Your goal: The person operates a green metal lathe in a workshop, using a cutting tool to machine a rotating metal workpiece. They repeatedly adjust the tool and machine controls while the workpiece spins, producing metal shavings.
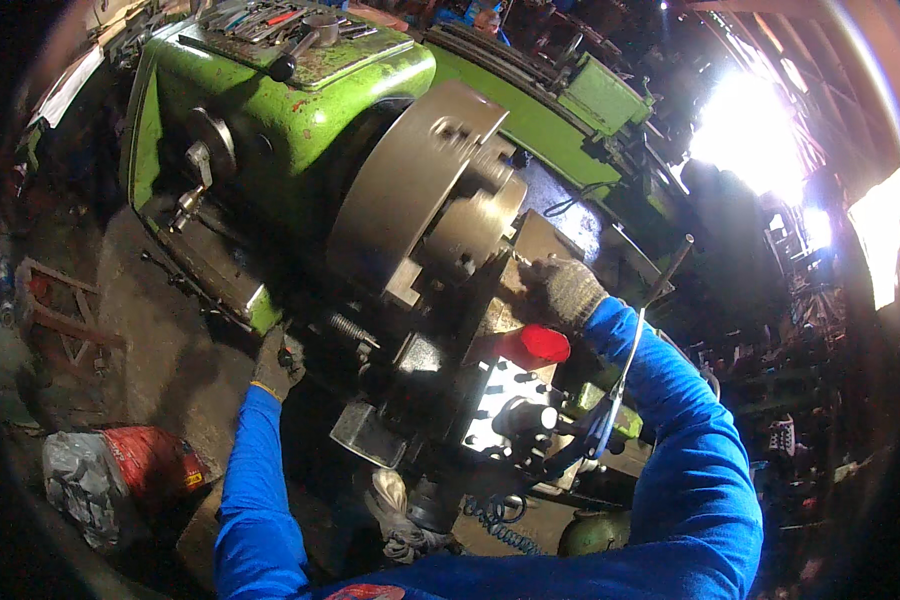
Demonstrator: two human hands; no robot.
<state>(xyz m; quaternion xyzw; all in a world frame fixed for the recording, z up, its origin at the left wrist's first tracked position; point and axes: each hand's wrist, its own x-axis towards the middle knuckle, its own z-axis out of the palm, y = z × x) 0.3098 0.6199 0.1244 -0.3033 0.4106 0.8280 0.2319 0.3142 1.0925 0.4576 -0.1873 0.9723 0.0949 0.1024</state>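
A wide metal chuck (410, 190) on a green lathe (280, 130) grips a round metal workpiece (478, 228) in its jaws. My right hand (562, 290), in a grey knit glove, is close to the workpiece's front edge. Its fingers are pinched around something small, which I cannot make out. Down at the left, below the headstock's corner, my gloved left hand (275, 368) is closed round a lever with a dark knob (286, 356). Beside my right forearm lies a bright red object (545, 343), next to the bolted tool post (515, 410).
Hand tools (260, 18) lie on top of the headstock. A thin bent pipe (638, 345) rises by my right forearm. A pale rag (395, 510) hangs near a coiled blue hose (510, 535). A red and grey bag (120, 475) sits on the floor at left.
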